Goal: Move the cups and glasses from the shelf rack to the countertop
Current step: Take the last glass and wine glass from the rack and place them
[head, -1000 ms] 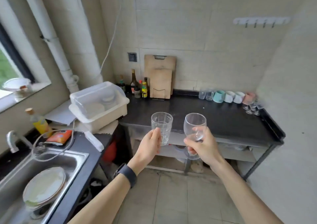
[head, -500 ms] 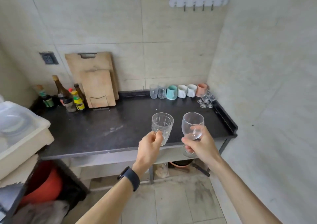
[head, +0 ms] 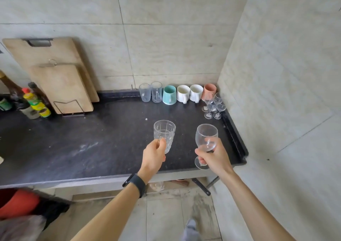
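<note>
My left hand (head: pixel 154 155) grips a clear patterned tumbler (head: pixel 164 132) upright above the black countertop (head: pixel 92 148). My right hand (head: pixel 214 156) holds a clear wine glass (head: pixel 206 137) by its bowl and stem, near the counter's front right edge. Along the back wall stand two clear glasses (head: pixel 151 92), a teal mug (head: pixel 169 95), two white mugs (head: pixel 190 93) and a pink mug (head: pixel 210 91). Several small stemmed glasses (head: pixel 213 106) cluster in the back right corner. The shelf rack is out of view.
Two wooden cutting boards (head: pixel 55 74) lean on the wall at back left, with sauce bottles (head: pixel 31 102) beside them. A raised lip (head: pixel 235 135) edges the counter's right side against the wall. A red bin (head: pixel 16 203) sits low left on the floor.
The view has swung right and closer to the counter. Both hands, still holding their glasses, now hover over the counter's front right part.
</note>
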`<action>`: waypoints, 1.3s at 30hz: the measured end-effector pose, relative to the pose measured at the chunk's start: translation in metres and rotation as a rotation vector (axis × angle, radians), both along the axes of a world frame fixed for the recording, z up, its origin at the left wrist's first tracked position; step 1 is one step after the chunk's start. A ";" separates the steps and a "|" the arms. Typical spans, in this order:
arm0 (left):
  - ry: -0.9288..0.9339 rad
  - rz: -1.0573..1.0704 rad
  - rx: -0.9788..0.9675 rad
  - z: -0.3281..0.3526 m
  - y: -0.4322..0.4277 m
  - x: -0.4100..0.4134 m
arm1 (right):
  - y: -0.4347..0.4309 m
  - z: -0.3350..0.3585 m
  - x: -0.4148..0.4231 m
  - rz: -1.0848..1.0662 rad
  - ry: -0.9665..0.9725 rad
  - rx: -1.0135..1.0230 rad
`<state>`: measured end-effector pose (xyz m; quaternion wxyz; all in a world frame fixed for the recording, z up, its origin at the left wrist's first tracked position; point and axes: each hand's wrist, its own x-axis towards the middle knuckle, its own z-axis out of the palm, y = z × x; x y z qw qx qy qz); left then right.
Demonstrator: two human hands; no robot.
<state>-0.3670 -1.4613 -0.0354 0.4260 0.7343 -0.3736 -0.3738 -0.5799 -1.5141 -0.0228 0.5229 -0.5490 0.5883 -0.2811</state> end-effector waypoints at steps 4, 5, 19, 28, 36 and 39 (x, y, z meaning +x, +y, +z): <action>0.017 0.042 0.061 -0.017 -0.049 -0.021 | -0.056 -0.027 -0.016 0.006 0.013 0.067; 0.029 0.047 0.071 -0.020 -0.061 -0.025 | -0.068 -0.030 -0.018 0.006 0.023 0.075; 0.372 -0.003 0.232 -0.077 -0.194 -0.079 | -0.178 -0.091 -0.049 -0.125 0.162 0.129; 0.440 -0.269 0.385 -0.106 -0.238 -0.089 | -0.221 -0.118 -0.054 -0.292 0.220 0.187; 0.431 -0.350 0.428 -0.130 -0.283 -0.114 | -0.274 -0.145 -0.072 -0.339 0.236 0.175; 0.419 -0.362 0.416 -0.138 -0.294 -0.121 | -0.289 -0.156 -0.073 -0.379 0.218 0.154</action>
